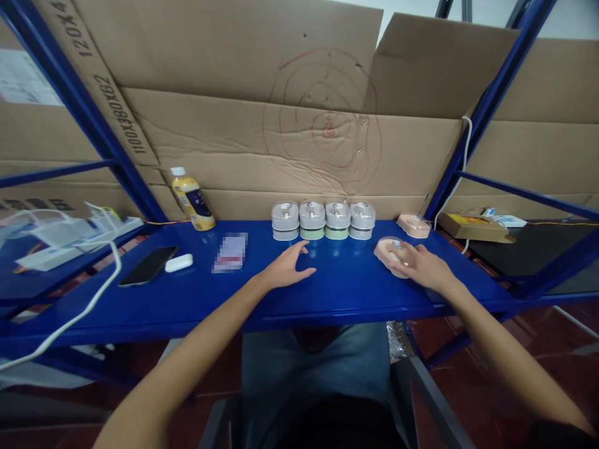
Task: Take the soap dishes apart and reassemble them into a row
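My right hand [427, 267] grips a pale pink case with a clear-looking top [386, 251] at the right side of the blue table [327, 293]. Its fingers lie over the right part of that case. My left hand [287, 268] hovers over or rests on the middle of the table, thumb and fingers apart, holding nothing. Just beyond its fingertips stands a row of several small cases with clear lids [312, 217], some with grey lower parts and some with green. Behind my right hand lies another pale pink case [414, 226].
On the left are a yellow drink bottle [193, 199], a blurred-out packet [230, 252], a black phone [148, 267] and a white earbud case [179, 263]. A white power strip [75, 244] lies farther left. Cardboard [210, 131] walls the back, between blue posts.
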{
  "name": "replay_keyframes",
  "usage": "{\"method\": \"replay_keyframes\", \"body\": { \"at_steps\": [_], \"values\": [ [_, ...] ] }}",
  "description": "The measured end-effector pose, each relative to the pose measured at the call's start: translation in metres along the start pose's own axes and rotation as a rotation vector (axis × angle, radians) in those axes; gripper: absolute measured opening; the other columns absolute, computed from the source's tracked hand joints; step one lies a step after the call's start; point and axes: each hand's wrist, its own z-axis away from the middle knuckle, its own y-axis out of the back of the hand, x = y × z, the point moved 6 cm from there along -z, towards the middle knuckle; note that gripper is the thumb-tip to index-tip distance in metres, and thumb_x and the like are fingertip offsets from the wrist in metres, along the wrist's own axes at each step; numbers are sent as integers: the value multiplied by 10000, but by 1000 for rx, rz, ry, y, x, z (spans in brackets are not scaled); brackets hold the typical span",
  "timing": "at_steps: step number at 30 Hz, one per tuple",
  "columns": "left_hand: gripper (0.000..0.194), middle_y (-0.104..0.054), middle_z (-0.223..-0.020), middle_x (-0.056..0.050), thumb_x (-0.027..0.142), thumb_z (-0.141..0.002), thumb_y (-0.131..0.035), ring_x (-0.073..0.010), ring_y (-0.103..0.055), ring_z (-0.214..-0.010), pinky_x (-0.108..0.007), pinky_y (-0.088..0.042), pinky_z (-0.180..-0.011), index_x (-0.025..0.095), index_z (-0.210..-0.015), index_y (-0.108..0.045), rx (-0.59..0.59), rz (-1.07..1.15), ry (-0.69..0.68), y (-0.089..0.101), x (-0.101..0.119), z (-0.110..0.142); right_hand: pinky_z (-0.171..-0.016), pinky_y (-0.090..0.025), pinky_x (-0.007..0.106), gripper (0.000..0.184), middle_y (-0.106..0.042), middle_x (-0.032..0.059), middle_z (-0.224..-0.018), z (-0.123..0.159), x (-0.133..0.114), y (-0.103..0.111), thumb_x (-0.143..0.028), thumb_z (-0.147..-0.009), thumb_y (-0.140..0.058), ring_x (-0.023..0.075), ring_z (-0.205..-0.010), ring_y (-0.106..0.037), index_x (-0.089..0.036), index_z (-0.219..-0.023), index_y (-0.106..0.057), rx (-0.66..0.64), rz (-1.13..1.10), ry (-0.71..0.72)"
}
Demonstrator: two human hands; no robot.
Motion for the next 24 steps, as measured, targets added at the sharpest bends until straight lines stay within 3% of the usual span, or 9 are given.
{"method": "replay_keyframes", "body": {
  "at_steps": [4, 7, 11, 17, 22, 24],
  "values": [
    [791, -623, -1367, -153, 558, -877, -698, -347, -630, -1255, -526, -516, -1086, 188, -1514, -409, -3, -7, 13, 0, -1, 0, -1011, -488, 588, 963, -532, 307, -1466, -56, 27, -9, -852, -916, -376, 485, -1265, -627, -176, -1601, -377, 14, -40, -197],
    [784, -620, -1377, -168, 552, -881, -693, -348, -625, -1271, -525, -510, -1099, 164, -1503, -417, -16, -20, 16, 1, 0, 0, -1115, -412, 603, 869, -472, 318, -1545, -101, 18, -14, -728, -1013, -218, 474, -1439, -479, -84, -1561, -420, 57, -110, -210],
    [768, -625, -1373, -174, 550, -883, -691, -349, -626, -1275, -526, -518, -1093, 158, -1489, -428, -23, -36, 12, 2, 2, 1, -1125, -409, 569, 758, -543, 352, -1455, -141, 2, -21, -560, -1060, -187, 444, -1395, -533, -12, -1474, -508, 58, -126, -250],
    [783, -625, -1379, -176, 554, -873, -703, -351, -629, -1274, -520, -520, -1094, 154, -1489, -434, -28, -25, 26, 2, 2, 2, -1073, -447, 512, 661, -584, 305, -1405, -149, 9, -17, -486, -1068, -183, 386, -1296, -595, -65, -1492, -467, 121, -139, -253],
    [783, -627, -1377, -175, 559, -869, -703, -357, -631, -1271, -527, -522, -1090, 155, -1487, -442, -23, -17, 28, 2, 0, 1, -1107, -389, 556, 587, -487, 306, -1473, -137, 53, -1, -426, -1041, -274, 428, -1377, -456, -53, -1406, -543, 354, 17, -290],
    [776, -625, -1377, -179, 556, -870, -698, -356, -635, -1264, -528, -525, -1085, 154, -1483, -443, -21, -24, 22, 2, 0, 1, -1112, -385, 576, 580, -432, 259, -1546, -135, 69, -5, -492, -1000, -405, 433, -1401, -420, -122, -1418, -563, 343, 87, -265]
  ]
}}
